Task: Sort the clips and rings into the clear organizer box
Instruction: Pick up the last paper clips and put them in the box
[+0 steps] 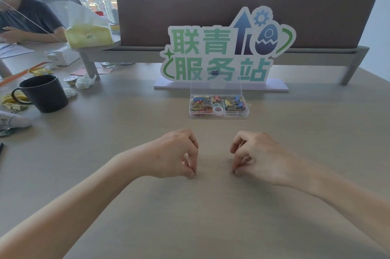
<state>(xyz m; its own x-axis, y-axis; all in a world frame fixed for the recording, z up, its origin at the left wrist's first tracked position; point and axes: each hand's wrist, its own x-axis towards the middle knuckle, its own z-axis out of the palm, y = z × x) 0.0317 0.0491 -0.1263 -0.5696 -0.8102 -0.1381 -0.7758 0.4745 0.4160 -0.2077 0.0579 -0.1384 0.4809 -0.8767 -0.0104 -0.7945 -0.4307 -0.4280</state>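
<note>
The clear organizer box (pixel 219 115) stands open on the table, lid upright, in front of the sign. Its left compartment holds several coloured paper clips (pixel 200 105), the middle a tape roll (pixel 218 109), the right several coloured binder clips (pixel 235 103). Nearer to me, my left hand (pixel 175 153) pinches a small metal ring (pixel 195 173) against the tabletop. My right hand (pixel 255 154) pinches another small metal ring (pixel 231 171) at the table surface. Both hands sit well in front of the box, fingers curled.
A green-lettered sign (pixel 223 56) stands behind the box before a brown desk divider (pixel 242 12). At left are a dark mug (pixel 43 93), crumpled wrappers (pixel 85 82), a tissue box (pixel 88 34) and a seated person (pixel 23 16).
</note>
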